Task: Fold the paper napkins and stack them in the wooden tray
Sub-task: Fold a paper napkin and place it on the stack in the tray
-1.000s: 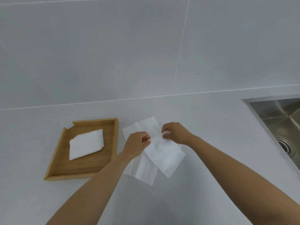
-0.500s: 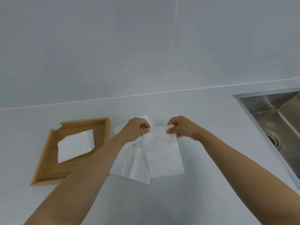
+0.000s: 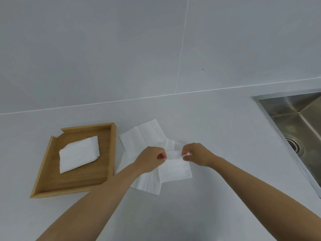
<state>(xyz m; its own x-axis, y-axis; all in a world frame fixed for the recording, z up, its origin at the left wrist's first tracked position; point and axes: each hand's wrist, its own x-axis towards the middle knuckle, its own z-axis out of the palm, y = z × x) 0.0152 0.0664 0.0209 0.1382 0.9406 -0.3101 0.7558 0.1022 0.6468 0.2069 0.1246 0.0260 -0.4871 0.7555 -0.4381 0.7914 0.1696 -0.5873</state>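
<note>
**Both hands pinching one napkin above the desk**

Left hand (image 3: 150, 158) and right hand (image 3: 198, 153) each nip a top corner of the napkin (image 3: 174, 169), fingers closed tight on its upper edge, the sheet hanging below them. Loose unfolded napkins (image 3: 142, 136) lie on the desk (image 3: 225, 136) beneath. To the left, the wooden tray (image 3: 43, 173) holds a folded stack (image 3: 79, 155).

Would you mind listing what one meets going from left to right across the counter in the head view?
wooden tray holding the folded napkins → left hand → napkin being folded → right hand → sink. The loose unfolded napkins lie under the hands, so their place is unclear.
</note>
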